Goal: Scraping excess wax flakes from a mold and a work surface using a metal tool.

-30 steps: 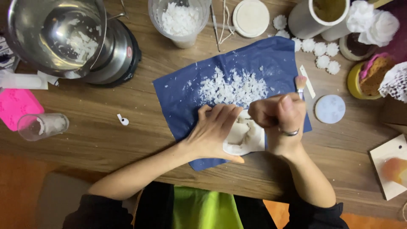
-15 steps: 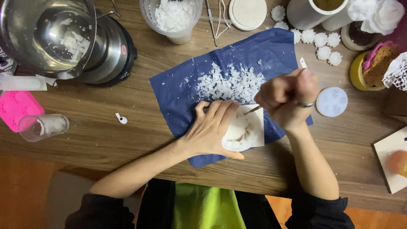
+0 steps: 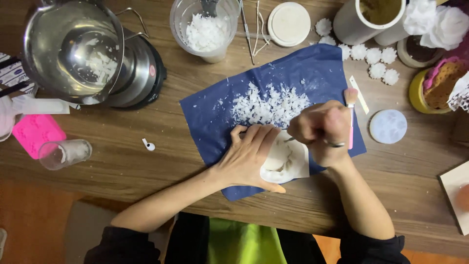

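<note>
My left hand (image 3: 249, 156) presses down on a white wax block (image 3: 289, 161) lying on a dark blue cloth (image 3: 205, 110). My right hand (image 3: 325, 129) is fisted around a thin tool with a pink handle (image 3: 350, 129), its tip on the block's top. A heap of white wax flakes (image 3: 269, 105) lies on the cloth just beyond both hands. The block's left part is hidden under my left palm.
A steel pot (image 3: 73, 49) with flakes in liquid sits on a heater at far left. A clear cup of flakes (image 3: 205, 29), a round lid (image 3: 289, 20), small white flower shapes (image 3: 376, 61), a pale round mould (image 3: 388, 126), a pink mould (image 3: 36, 134) and a small glass (image 3: 66, 152) lie around.
My right hand swung up and away from the block half a second ago, then came back down onto it. My left hand stayed pressed on the block.
</note>
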